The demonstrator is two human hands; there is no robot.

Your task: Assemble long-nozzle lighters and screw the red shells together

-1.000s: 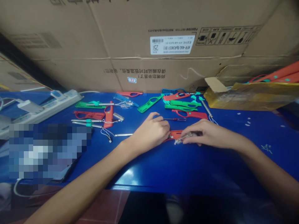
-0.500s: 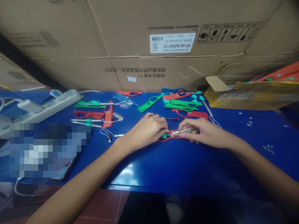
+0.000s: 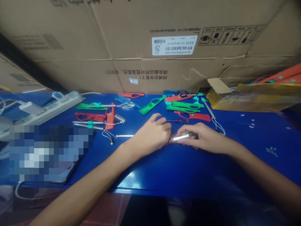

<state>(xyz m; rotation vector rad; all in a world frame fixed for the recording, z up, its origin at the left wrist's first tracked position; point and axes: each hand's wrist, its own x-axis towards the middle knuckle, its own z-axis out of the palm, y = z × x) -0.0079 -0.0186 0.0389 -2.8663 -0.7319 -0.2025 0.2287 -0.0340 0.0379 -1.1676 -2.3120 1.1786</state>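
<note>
My left hand [image 3: 156, 131] is closed at the left end of a red lighter casing [image 3: 174, 139], its fingertips hidden behind the knuckles. A metal tube [image 3: 125, 136] sticks out to the left from behind that hand. My right hand [image 3: 201, 136] pinches a clear, shiny lighter tank [image 3: 183, 137] over the right part of the same casing. Just beyond both hands lies a thin screwdriver [image 3: 180, 121]. Behind it are a red casing [image 3: 197, 116] and green casings [image 3: 183, 106].
Metal tubes with white wires [image 3: 88, 123] and more casings lie at the left. A power strip [image 3: 47, 108] and a blurred device [image 3: 68, 172] are further left. A taped carton [image 3: 256, 99] holding red parts stands at the back right, before a large cardboard wall [image 3: 82, 44].
My left hand has turned and now covers the casing's left end with its green piece. The tank is tilted up slightly in my right hand, and more of the metal tube shows.
</note>
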